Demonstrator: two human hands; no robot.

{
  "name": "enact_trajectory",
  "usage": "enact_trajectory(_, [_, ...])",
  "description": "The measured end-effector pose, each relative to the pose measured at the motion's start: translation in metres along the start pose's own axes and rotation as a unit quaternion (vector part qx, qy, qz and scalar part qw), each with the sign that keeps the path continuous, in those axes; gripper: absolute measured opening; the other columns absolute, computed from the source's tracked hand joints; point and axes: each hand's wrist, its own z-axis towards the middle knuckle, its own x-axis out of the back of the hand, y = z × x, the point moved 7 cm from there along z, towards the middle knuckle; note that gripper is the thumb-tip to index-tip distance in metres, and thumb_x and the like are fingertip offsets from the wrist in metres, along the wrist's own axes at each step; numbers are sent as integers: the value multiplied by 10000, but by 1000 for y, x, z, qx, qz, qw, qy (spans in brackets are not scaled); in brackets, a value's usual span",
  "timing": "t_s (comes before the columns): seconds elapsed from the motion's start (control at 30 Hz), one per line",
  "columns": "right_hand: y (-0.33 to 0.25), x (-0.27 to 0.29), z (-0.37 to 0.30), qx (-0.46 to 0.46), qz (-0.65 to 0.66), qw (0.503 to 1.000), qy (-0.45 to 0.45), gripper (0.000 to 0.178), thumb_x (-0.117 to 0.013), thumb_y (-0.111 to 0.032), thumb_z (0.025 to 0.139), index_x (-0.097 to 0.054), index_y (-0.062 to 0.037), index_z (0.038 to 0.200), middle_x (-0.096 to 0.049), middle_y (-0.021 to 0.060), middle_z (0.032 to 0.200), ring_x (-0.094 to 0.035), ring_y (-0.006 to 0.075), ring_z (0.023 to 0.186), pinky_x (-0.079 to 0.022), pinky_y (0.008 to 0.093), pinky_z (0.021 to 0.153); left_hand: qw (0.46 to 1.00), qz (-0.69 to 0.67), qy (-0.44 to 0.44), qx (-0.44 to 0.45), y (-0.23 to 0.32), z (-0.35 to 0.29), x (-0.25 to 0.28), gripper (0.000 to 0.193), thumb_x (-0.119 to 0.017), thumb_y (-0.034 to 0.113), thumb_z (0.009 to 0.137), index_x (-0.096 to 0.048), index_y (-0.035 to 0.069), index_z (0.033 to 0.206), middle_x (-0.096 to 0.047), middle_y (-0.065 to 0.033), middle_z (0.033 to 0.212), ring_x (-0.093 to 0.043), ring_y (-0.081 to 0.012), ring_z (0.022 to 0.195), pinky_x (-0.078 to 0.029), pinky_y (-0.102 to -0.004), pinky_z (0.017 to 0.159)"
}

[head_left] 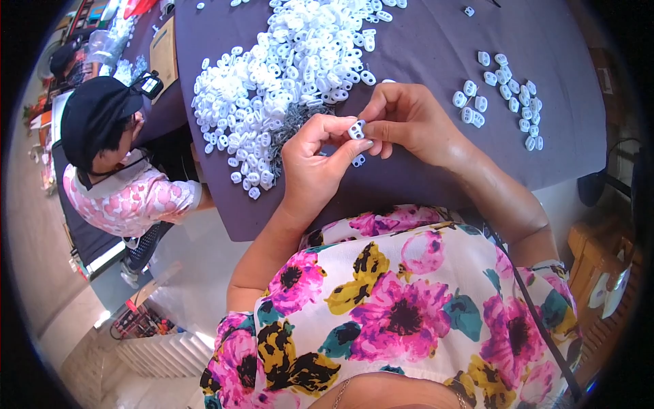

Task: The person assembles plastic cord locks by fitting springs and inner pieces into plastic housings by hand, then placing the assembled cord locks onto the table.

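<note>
A small white plastic cord lock (356,129) with two round holes is pinched between thumb and forefinger of my left hand (312,155). My right hand (417,127) meets it from the other side, thumb and forefinger closed at its edge; whether they also hold a smaller part is hidden. Just below the fingertips, another white piece (358,161) lies on the cloth. Beyond my left hand spreads a big heap of like white pieces (303,58). Against its near side sits a grey tangled pile of small parts (294,126), perhaps springs.
A dark purple-grey cloth (429,54) covers the table. At the right lies a loose group of white pieces (514,92), and a single one (469,11) is farther back. To my left, a person in a black cap (102,123) sits at another table beside a brown board (163,58).
</note>
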Motion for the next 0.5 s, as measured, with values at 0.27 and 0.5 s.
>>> enact_trajectory(0.27, [-5, 1, 1, 16, 25, 999, 30, 84, -631, 4, 867, -587, 18, 938, -645, 76, 803, -649, 120, 664, -523, 213, 556, 1000, -13, 17, -4, -2, 4, 3, 229, -677, -47, 825, -643, -25, 1051, -649, -41, 909, -612, -71, 810, -504, -216, 735])
enact_trajectory(0.5, [-14, 5, -3, 95, -66, 992, 58, 256, -650, 44, 820, -593, -2, 1066, -624, 59, 920, -637, 129, 818, -521, 260, 656, 997, -61, -6, 40, -2, 4, 5, 299, -652, -60, 831, -612, -38, 1126, -640, -38, 967, -601, -73, 867, -485, -202, 773])
